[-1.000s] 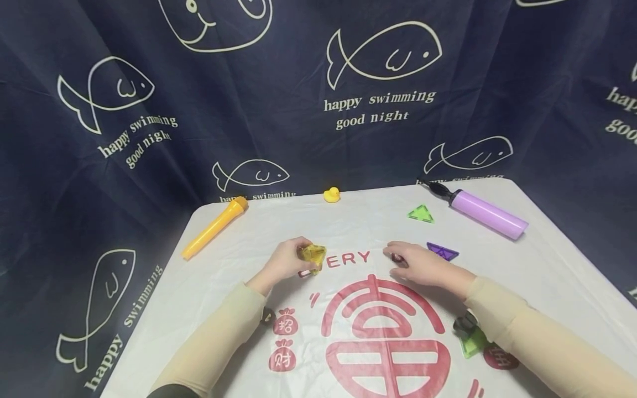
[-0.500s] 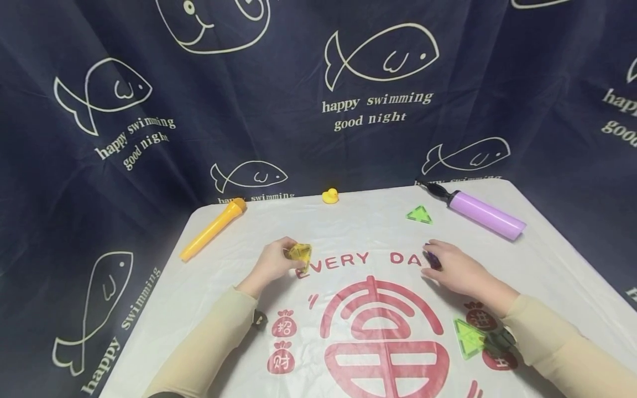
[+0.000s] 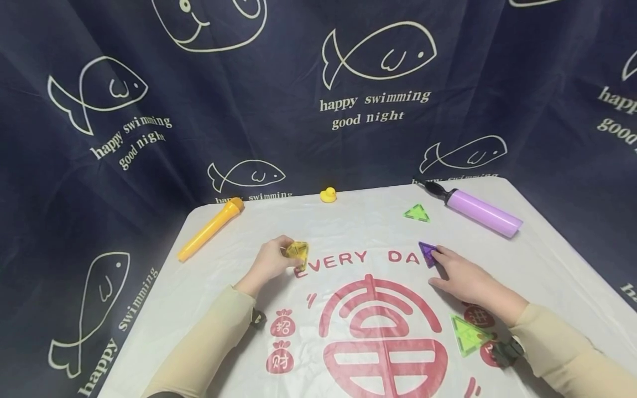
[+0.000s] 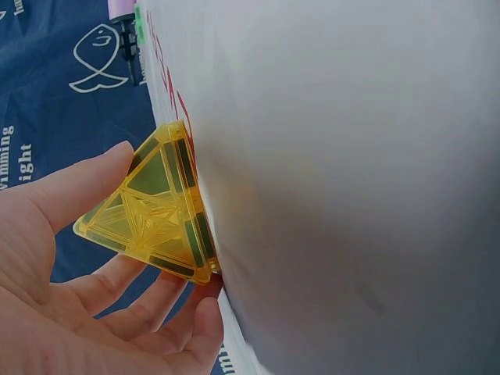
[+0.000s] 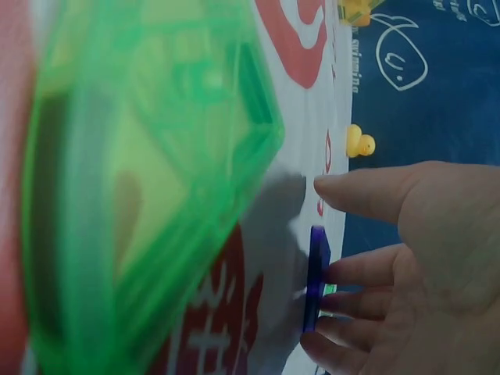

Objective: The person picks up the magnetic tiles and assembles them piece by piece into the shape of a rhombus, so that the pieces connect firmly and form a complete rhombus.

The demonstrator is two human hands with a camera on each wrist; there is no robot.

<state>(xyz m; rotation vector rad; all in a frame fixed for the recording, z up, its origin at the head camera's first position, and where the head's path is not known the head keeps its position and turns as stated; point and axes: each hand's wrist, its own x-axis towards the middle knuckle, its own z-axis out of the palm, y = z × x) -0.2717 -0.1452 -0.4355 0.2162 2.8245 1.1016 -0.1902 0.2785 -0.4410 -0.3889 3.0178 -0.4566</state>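
My left hand (image 3: 269, 260) pinches a yellow see-through triangular magnetic tile piece (image 3: 297, 252) between thumb and fingers. In the left wrist view the yellow piece (image 4: 152, 211) looks layered, with one edge along the white tabletop. On the right, my right hand (image 3: 463, 276) has its fingertips on a purple triangular magnetic tile (image 3: 427, 253) on the table. The right wrist view has the thumb well apart from the purple tile (image 5: 315, 277), which the other fingers touch. A green triangular tile piece (image 3: 468, 334) lies near the right wrist.
A second green triangular tile (image 3: 417, 213) lies farther back, near a purple hand pump (image 3: 483, 213). A yellow toy duck (image 3: 328, 195) stands at the rear edge. An orange toy microphone (image 3: 211, 229) lies at left. Behind the table hangs a dark blue curtain (image 3: 278, 99).
My right hand has moved right to the purple tile, gripped it and shifted it slightly left; the thumb now stands off it. My left hand has drawn slightly left with the yellow piece.
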